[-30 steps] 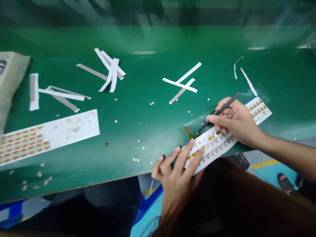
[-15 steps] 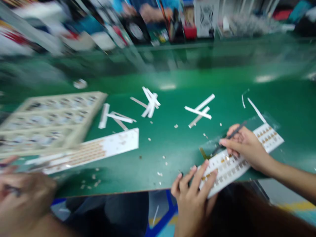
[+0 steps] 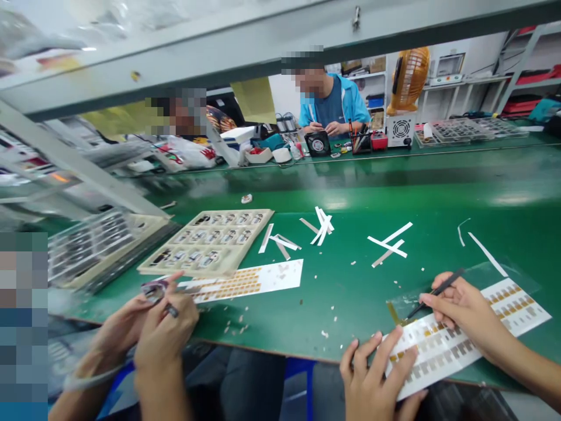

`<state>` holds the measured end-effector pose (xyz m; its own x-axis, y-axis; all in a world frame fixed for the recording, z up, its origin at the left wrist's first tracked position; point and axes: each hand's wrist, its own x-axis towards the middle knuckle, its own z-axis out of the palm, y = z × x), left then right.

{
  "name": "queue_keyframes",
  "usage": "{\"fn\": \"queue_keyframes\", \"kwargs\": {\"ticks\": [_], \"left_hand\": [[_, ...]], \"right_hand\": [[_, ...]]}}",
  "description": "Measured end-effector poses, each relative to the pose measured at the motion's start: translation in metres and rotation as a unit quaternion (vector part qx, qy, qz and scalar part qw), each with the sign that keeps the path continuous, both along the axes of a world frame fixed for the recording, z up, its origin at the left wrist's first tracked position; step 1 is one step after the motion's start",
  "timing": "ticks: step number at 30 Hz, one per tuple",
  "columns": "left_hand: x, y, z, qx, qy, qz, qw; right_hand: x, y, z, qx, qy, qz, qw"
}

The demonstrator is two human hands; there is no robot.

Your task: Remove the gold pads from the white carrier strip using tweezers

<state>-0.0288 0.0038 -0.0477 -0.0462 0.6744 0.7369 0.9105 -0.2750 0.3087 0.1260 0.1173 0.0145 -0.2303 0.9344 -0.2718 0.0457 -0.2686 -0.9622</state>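
Observation:
My left hand (image 3: 381,371) lies with its fingers spread on the lower left part of a white sheet (image 3: 537,313). Rows of small amber and grey pieces cover that sheet. Between the thumb and fingers of my right hand (image 3: 458,304) are slim black tweezers (image 3: 447,282), pointing down to the left. Their tip is by an amber strip (image 3: 393,313) at the sheet's upper edge; whether they grip it I cannot tell. Clear film (image 3: 495,269) lies behind my right hand, partly against the sheet.
To the left, a co-worker's hands (image 3: 164,330) hold a small part above the table edge. Nearby are a beige tray (image 3: 228,269) of parts and another sheet of amber pieces (image 3: 280,272). White strips (image 3: 322,225) and scraps dot the green table (image 3: 350,216). Another person (image 3: 333,105) sits opposite.
The view has swung up and left, bringing the shelf beam and the people opposite into sight. My hands keep their places on the sheet and tweezers. The co-worker's hands now show fully.

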Motion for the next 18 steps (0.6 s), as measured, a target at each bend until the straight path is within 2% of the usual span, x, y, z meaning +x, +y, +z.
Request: {"fn": "queue_keyframes", "kwargs": {"ticks": [6, 11, 14, 18], "left_hand": [[-0.003, -0.001, 0.005, -0.026, 0.025, -0.015, 0.999], [-0.005, -0.007, 0.018, -0.114, 0.024, -0.038, 0.993], [-0.005, -0.007, 0.025, -0.143, 0.013, -0.046, 0.989], [-0.006, -0.008, 0.031, -0.167, 0.032, -0.07, 0.983]], "right_hand": [[-0.003, 0.004, 0.0, 0.004, 0.018, -0.017, 1.0], [-0.001, 0.004, 0.021, -0.02, 0.069, -0.045, 0.996], [0.005, 0.003, 0.033, -0.001, 0.106, -0.041, 0.994], [0.016, -0.003, 0.037, 0.02, 0.091, -0.018, 0.996]]}}
